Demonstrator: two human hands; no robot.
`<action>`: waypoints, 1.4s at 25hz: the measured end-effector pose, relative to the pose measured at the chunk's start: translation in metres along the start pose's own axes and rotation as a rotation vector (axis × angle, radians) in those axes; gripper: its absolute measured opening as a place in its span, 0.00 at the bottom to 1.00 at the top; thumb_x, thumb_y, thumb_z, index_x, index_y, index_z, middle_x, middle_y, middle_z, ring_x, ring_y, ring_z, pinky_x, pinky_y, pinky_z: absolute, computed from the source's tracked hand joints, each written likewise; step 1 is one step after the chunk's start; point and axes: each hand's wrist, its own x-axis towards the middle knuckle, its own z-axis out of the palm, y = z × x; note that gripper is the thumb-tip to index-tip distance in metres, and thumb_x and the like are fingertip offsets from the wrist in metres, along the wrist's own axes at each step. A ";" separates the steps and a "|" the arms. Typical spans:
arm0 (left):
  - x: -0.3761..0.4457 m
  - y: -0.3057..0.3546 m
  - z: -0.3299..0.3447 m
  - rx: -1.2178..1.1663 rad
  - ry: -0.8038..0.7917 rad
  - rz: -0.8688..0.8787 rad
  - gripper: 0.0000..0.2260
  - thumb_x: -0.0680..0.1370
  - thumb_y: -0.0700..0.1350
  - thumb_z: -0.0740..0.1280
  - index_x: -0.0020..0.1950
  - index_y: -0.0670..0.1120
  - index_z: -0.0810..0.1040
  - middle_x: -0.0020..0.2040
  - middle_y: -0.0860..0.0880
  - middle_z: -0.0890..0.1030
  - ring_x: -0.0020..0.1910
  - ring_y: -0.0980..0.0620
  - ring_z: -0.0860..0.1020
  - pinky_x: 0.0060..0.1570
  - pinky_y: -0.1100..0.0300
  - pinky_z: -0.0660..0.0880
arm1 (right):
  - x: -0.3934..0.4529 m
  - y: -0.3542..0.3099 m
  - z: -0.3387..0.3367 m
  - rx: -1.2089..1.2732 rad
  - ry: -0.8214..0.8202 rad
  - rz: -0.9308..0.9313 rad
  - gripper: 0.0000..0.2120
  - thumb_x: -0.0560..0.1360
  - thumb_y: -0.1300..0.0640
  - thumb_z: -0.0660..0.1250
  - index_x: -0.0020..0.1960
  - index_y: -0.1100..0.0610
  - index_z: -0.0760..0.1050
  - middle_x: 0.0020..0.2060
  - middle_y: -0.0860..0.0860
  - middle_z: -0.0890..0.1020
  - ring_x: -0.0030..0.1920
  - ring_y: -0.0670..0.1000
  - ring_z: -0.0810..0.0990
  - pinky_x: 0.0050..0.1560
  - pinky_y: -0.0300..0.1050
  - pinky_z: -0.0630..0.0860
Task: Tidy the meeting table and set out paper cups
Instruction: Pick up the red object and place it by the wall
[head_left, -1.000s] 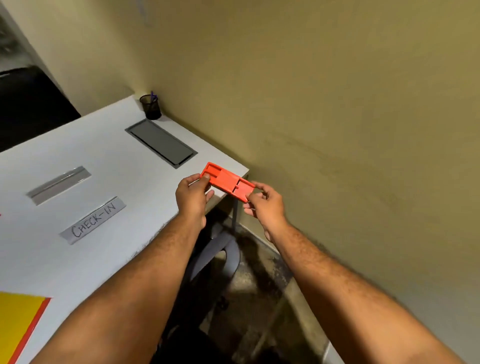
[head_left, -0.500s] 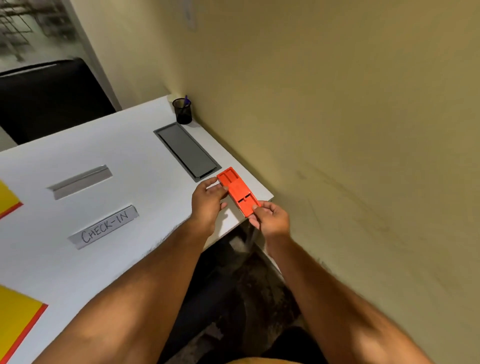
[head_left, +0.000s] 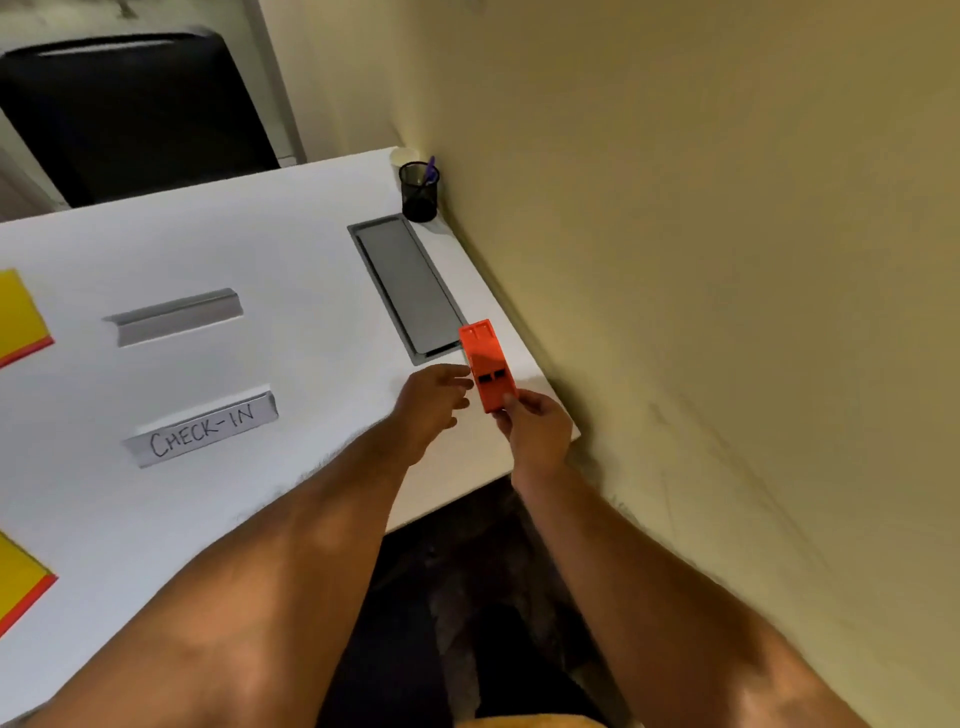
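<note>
A flat orange plastic piece (head_left: 487, 364) with two dark slots lies lengthwise over the right corner of the white table (head_left: 291, 260), beside the wall. My right hand (head_left: 535, 426) pinches its near end. My left hand (head_left: 434, 400) is just left of it, fingers loosely spread, its fingertips at the piece's left edge; I cannot tell whether they touch. A paper cup rim (head_left: 404, 154) peeks out behind the black mesh pen holder (head_left: 420, 191) at the far corner.
A grey cable hatch (head_left: 408, 286) is set into the table just beyond the orange piece. A "CHECK-IN" name card (head_left: 205, 428) and a blank grey one (head_left: 174, 314) stand to the left. Yellow folders (head_left: 21, 312) lie at the left edge. A black chair (head_left: 135, 114) stands behind the table.
The orange piece has moved from off the table's corner to above the tabletop and turned lengthwise. My left hand has loosened its hold; my right still grips the near end.
</note>
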 end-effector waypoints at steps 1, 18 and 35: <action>0.009 0.003 0.000 0.068 -0.022 0.004 0.14 0.82 0.35 0.64 0.65 0.48 0.79 0.61 0.48 0.83 0.57 0.49 0.82 0.58 0.52 0.80 | 0.014 -0.002 0.001 -0.003 0.006 0.029 0.05 0.78 0.65 0.74 0.50 0.57 0.83 0.47 0.56 0.88 0.47 0.55 0.89 0.49 0.45 0.86; 0.104 -0.026 0.006 -0.108 0.177 -0.174 0.10 0.80 0.31 0.66 0.58 0.39 0.84 0.54 0.47 0.85 0.46 0.57 0.81 0.35 0.74 0.76 | 0.200 -0.015 0.091 0.046 0.017 0.328 0.13 0.80 0.73 0.65 0.64 0.69 0.78 0.52 0.67 0.82 0.50 0.64 0.83 0.59 0.55 0.82; 0.103 -0.037 0.022 -0.122 0.218 -0.149 0.12 0.80 0.33 0.68 0.48 0.50 0.84 0.39 0.63 0.85 0.38 0.69 0.82 0.33 0.75 0.76 | 0.193 -0.007 0.083 -1.239 -0.412 -0.579 0.11 0.79 0.60 0.69 0.61 0.54 0.81 0.66 0.54 0.77 0.61 0.57 0.79 0.56 0.53 0.81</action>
